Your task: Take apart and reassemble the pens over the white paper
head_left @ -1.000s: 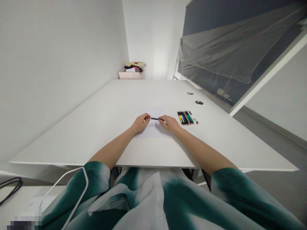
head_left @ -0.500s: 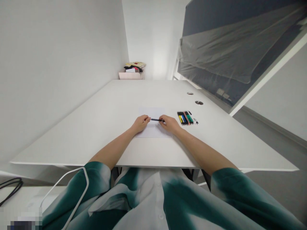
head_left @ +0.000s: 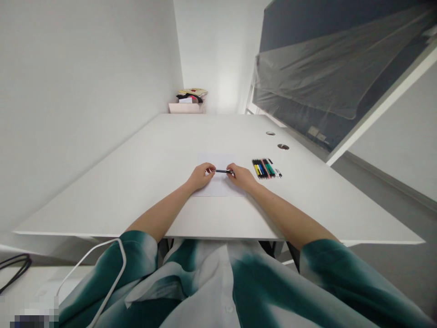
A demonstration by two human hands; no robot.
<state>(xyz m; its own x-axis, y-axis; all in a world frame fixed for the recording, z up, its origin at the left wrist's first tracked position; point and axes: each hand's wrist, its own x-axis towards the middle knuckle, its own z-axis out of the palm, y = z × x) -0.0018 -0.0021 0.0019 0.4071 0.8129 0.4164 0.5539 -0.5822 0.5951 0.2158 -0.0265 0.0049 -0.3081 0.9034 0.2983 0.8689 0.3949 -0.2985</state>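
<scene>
A thin black pen (head_left: 223,171) lies level between my two hands, above a white sheet of paper (head_left: 218,160) on the white table (head_left: 136,191). My left hand (head_left: 201,176) pinches the pen's left end with its fingertips. My right hand (head_left: 241,177) grips the other end. Both hands rest on or just over the paper, and their fingers hide parts of the pen. To the right of my right hand, a row of several coloured pens and markers (head_left: 264,168) lies on the table.
Two round grommet holes (head_left: 283,146) sit in the table's right side. A pale pink box (head_left: 186,108) with folded items stands beyond the far end. A plastic-covered panel (head_left: 324,77) leans at the right. A white cable (head_left: 122,264) hangs near my left sleeve.
The pen has levelled out slightly, and my left hand sits a little closer to my right. Both hands still hold the pen over the paper.
</scene>
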